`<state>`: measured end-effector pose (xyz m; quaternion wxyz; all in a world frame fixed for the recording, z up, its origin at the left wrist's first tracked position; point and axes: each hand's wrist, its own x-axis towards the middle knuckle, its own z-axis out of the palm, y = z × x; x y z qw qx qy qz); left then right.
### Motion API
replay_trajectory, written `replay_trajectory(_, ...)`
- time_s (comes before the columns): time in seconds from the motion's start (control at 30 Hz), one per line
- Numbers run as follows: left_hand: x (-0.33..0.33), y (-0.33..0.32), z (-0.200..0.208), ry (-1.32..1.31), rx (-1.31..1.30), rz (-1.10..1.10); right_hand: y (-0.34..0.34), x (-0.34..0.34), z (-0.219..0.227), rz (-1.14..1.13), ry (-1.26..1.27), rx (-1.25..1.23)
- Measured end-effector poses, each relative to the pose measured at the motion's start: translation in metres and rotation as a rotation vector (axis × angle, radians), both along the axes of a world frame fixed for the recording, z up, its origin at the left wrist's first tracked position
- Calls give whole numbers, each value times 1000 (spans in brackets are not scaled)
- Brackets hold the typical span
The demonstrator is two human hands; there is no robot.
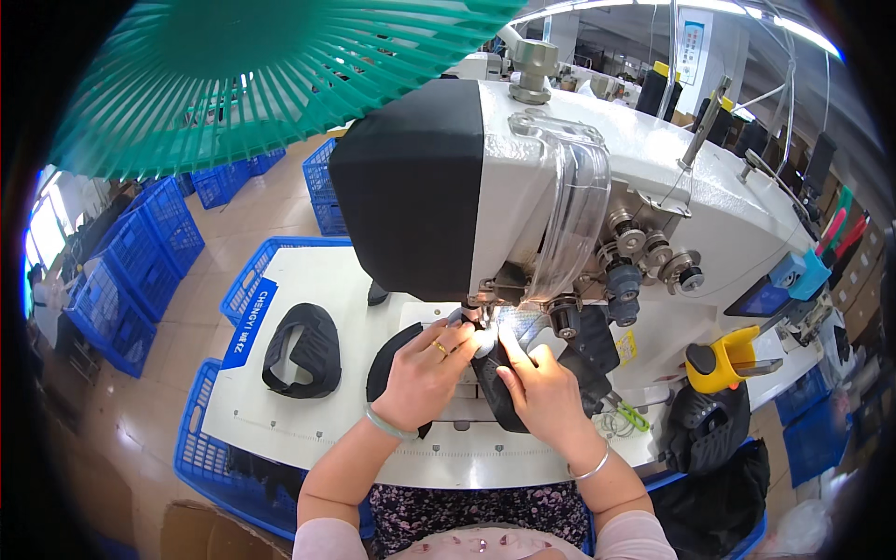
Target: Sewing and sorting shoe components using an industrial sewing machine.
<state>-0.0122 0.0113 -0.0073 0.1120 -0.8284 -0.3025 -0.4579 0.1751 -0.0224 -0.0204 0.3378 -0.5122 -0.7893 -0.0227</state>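
Under the lit needle area [485, 313] of a white and black sewing machine [411, 187], a black shoe upper piece [499, 397] lies on the white bed. My left hand [425, 373], a ring on one finger, has its fingertips closed on the work right beside the needle. From the other side my right hand [541, 392] holds the same piece, index finger stretched toward the needle and thumb on the black material. Fingers and machine head partly hide the spot being stitched. Another curved black upper [325, 359] rests on the table at the left.
A green fan guard [280, 84] hangs at upper left. Green-handled scissors [635, 416], a yellow holder [728, 362] and a black upper with holes [707, 429] sit to the right. Blue crates [201, 448] flank the table and stack on the floor at left.
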Motion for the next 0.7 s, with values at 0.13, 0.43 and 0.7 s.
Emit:
replay_trajectory(0.13, -2, 7, 2, 19, 16, -51, 0, 0, -1, 20, 20, -20)
replay_trajectory(0.43, -1, 7, -4, -263, -192, -74, 2, -1, 1, 80, 71, -83)
replay_trajectory(0.7, -6, 10, -4, -99, -2, -112, -1, -6, 4, 54, 73, -87)
